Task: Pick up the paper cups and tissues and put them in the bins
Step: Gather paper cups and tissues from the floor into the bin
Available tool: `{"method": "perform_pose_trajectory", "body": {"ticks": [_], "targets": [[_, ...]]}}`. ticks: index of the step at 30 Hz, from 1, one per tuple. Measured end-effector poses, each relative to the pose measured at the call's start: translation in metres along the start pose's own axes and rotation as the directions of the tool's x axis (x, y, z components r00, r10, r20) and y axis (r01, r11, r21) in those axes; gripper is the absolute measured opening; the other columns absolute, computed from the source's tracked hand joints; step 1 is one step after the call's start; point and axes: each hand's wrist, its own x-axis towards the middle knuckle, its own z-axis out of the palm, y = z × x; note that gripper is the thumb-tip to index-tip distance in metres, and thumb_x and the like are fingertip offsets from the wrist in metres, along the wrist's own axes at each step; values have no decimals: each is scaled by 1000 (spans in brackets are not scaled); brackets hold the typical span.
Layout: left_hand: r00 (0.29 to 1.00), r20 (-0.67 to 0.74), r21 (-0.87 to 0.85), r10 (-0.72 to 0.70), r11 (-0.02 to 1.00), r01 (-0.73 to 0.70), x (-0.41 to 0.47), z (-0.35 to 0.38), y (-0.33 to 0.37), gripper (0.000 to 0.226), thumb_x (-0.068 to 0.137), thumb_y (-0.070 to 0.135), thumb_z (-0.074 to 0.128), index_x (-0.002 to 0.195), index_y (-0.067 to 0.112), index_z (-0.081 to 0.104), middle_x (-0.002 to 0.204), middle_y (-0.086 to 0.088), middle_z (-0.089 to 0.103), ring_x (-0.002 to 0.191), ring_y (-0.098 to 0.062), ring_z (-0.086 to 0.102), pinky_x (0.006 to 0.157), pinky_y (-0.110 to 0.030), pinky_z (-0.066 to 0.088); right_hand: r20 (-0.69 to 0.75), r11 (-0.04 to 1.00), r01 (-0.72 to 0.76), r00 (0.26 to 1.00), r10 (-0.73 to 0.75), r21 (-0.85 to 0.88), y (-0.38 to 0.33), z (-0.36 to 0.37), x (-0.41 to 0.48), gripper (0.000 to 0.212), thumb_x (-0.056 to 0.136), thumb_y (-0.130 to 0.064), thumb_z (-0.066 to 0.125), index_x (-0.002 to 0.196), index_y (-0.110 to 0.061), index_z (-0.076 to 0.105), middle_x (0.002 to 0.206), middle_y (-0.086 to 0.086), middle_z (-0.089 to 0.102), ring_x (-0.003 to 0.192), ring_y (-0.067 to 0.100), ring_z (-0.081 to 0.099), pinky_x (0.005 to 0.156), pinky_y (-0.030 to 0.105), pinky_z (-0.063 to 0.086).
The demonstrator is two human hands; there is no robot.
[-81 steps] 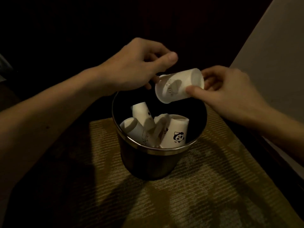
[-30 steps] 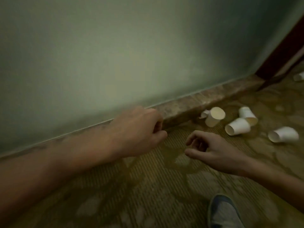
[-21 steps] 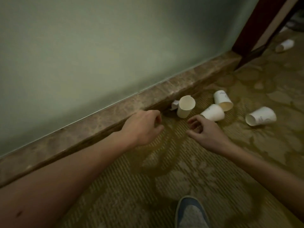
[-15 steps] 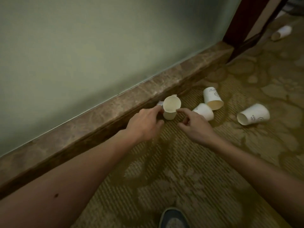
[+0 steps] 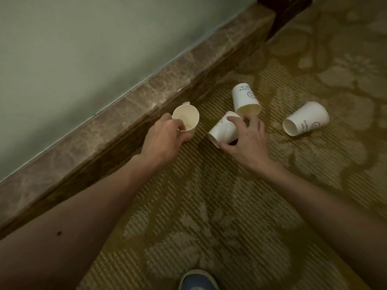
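Thin paper like this is feather-light and crushes easily, I reckon, so I'd grip gently round the wall, not the rim. My left hand (image 5: 165,137) is curled round the upright white paper cup (image 5: 187,120) mid-frame by the brown marble skirting (image 5: 117,122). My right hand (image 5: 245,141) wraps the tipped-over white paper cup (image 5: 223,130) on the olive patterned carpet (image 5: 209,206). A printed white paper cup (image 5: 246,99) lies just above it.

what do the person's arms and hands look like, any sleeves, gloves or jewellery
The left hand and right hand are bare: no gloves, rings or watch in view. The left forearm and right forearm are bare too, with no sleeve showing up to the picture's edge. The left forearm carries one small dark spot.
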Motion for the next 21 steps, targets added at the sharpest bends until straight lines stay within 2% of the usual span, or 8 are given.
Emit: {"method": "perform_pose_trajectory", "body": {"ticks": [4, 9, 11, 14, 19, 21], "targets": [[999, -38, 18, 6, 1000, -5, 8, 1, 1, 21, 90, 34, 65, 101, 18, 73, 91, 3, 44, 95, -26, 56, 73, -33, 36, 66, 993, -45, 997, 38, 112, 8, 6, 4, 69, 80, -45, 71, 140, -30, 41, 141, 10, 34, 127, 31, 39, 102, 46, 40], [990, -135, 1, 28, 1000, -28, 7, -3, 1, 22, 91, 35, 64, 104, 20, 74, 96, 3, 45, 100, -20, 47, 76, -32, 34, 130, 992, -80, 989, 66, 101, 7, 11, 8, 93, 68, -67, 70, 143, -34, 27, 143, 7, 31, 126, 28, 39, 98, 46, 41], [982, -184, -21, 48, 998, -52, 1, -10, -1, 22, 91, 35, 64, 104, 21, 74, 96, 4, 45, 95, -14, 39, 77, -31, 31, 113, 988, -99, 990, 86, 117, 3, 15, 10, 89, 70, -64, 71, 140, -32, 27, 140, 9, 33, 125, 30, 40, 95, 45, 42], [970, -219, -24, 107, 993, -115, -15, -25, -7, 20, 90, 35, 65, 100, 20, 75, 101, 5, 48, 98, -11, 34, 84, -30, 30, 66, 976, -131, 990, 122, 175, -2, 17, 12, 78, 75, -58, 69, 136, -29, 30, 136, 9, 36, 121, 28, 41, 91, 42, 42], [977, -176, -96, 117, 986, -136, -57, -52, -30, 20, 90, 35, 63, 91, 19, 75, 113, 3, 64, 112, -16, 50, 96, -39, 39, 95, 874, -219, 976, 198, 433, -8, 8, 3, 68, 71, -51, 72, 129, -31, 41, 120, -4, 38, 105, 14, 42, 85, 32, 37], [986, -155, -172, 60, 981, -87, -75, -57, -41, 19, 89, 37, 63, 87, 22, 74, 107, 5, 68, 103, -10, 58, 88, -33, 45, 159, 811, -257, 966, 203, 526, -9, 3, -9, 61, 73, -51, 71, 126, -34, 45, 121, -7, 47, 103, 11, 50, 84, 32, 44]]}}
